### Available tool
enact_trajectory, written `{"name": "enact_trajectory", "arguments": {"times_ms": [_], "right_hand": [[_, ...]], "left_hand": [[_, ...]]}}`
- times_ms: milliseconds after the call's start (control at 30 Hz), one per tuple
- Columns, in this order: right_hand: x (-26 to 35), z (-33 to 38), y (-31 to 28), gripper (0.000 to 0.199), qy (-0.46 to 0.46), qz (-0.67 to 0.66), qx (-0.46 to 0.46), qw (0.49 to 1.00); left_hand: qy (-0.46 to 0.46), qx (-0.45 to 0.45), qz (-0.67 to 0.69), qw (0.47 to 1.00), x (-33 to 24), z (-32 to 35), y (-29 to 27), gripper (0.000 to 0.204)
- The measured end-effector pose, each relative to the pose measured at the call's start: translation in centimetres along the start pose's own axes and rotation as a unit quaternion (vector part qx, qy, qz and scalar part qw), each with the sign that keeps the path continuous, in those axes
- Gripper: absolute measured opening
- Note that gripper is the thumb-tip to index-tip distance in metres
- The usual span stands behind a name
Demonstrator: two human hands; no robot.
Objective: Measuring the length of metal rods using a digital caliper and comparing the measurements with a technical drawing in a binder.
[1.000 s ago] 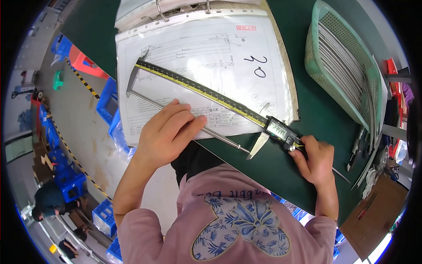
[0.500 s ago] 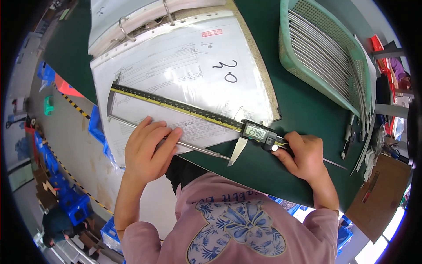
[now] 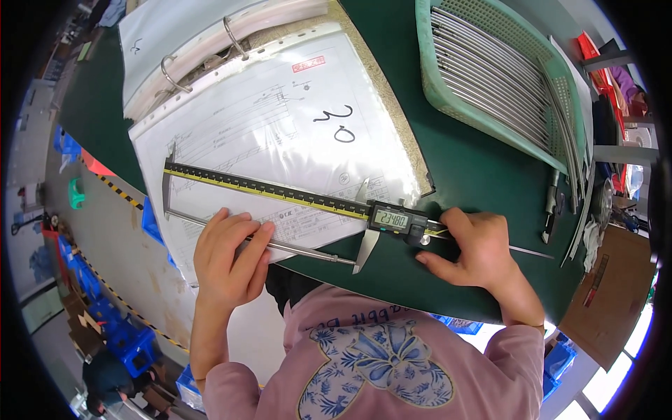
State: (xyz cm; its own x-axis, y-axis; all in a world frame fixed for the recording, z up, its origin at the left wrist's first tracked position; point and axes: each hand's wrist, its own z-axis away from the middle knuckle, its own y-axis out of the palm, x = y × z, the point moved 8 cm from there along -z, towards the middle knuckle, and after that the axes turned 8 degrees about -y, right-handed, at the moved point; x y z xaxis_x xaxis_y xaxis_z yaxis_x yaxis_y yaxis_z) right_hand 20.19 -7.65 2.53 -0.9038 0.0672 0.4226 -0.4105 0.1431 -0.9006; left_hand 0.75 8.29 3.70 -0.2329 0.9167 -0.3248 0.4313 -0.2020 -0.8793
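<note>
A long digital caliper [image 3: 266, 187] lies slantwise over a sheet of drawings in a plastic sleeve [image 3: 245, 105]. Between its jaws runs a thin metal rod [image 3: 301, 250], one end at the far-left jaw and the other at the sliding jaw [image 3: 365, 250]. My left hand [image 3: 231, 260] grips the rod near its middle, fingers wrapped over it. At the caliper's right end, my right hand [image 3: 479, 246] holds the beam with curled fingers, its thumb stretched out below, clear of the small roller. The lit display [image 3: 390, 219] faces up.
The sleeve sits in an open ring binder [image 3: 210, 52] on a green table [image 3: 392, 280]. At the far right, a green plastic basket [image 3: 428, 63] holds several metal rods. A dark-handled tool [image 3: 553, 206] and a cardboard piece [image 3: 605, 297] lie on the right.
My right thumb has come away from the caliper's roller and stretched out. Binder, caliper and basket sit slightly further left in the picture. My left hand keeps its hold on the rod.
</note>
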Motion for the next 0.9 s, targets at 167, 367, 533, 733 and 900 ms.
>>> {"name": "enact_trajectory", "arguments": {"times_ms": [167, 367, 533, 733, 900], "right_hand": [[0.09, -0.03, 0.01, 0.041, 0.004, 0.002, 0.001, 1.000], [0.00, -0.06, 0.06, 0.040, 0.008, 0.004, 0.003, 1.000], [-0.01, -0.24, -0.05, 0.040, 0.013, 0.000, -0.002, 1.000], [-0.22, -0.32, -0.15, 0.041, 0.061, -0.022, 0.008, 0.998], [-0.19, -0.64, -0.12, 0.038, 0.075, -0.015, -0.022, 0.997]], "left_hand": [[0.001, 0.001, 0.001, 1.000, -0.01, 0.12, -0.02, 0.030], [-0.001, -0.001, 0.005, 1.000, 0.13, 0.07, 0.08, 0.030], [-0.006, -0.001, 0.008, 1.000, 0.22, -0.10, 0.05, 0.031], [-0.017, 0.006, 0.019, 1.000, 0.03, -0.11, -0.03, 0.032], [-0.021, -0.005, 0.028, 0.999, -0.11, -0.09, 0.36, 0.033]]}}
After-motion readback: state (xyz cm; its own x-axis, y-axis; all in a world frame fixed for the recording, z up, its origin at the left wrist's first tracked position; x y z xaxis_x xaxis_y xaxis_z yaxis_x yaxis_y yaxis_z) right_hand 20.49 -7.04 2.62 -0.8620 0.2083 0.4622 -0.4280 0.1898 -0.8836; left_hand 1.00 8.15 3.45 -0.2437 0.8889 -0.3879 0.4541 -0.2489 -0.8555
